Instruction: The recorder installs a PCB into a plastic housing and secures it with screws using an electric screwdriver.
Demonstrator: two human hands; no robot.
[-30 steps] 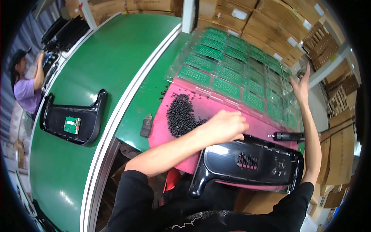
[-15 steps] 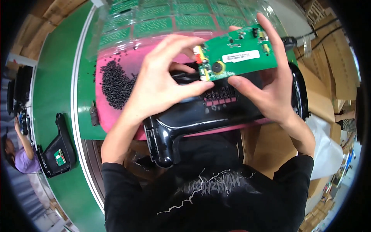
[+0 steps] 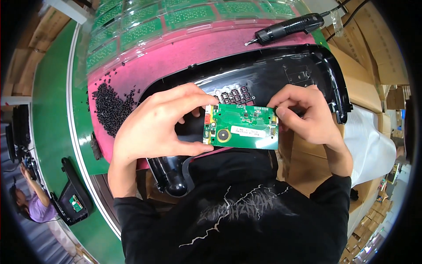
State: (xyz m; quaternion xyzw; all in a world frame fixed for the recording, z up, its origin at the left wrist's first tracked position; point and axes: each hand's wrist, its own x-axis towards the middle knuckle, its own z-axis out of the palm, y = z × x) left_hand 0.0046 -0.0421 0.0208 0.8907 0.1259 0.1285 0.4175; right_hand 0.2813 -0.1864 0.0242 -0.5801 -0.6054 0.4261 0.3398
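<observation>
Close to my chest, a green circuit board is held nearly level, its white label and round black part facing up. My left hand grips its left end between the thumb below and fingers above. At the upper right corner, the thumb and curled fingers of my right hand pinch the board. Beneath and behind it lies a large black plastic housing, whose cutouts in the shape of display digits show just above the board. The board and my hands hide part of the housing.
A heap of small black screws lies on the pink mat. An electric screwdriver rests beyond the housing, near clear trays of green boards. On the left bench sits another black housing; a person in purple works past it.
Both hands have brought the board down toward my chest and flattened it. My right hand has shifted its grip from the long sides to the upper right corner. The screwdriver shows fully now.
</observation>
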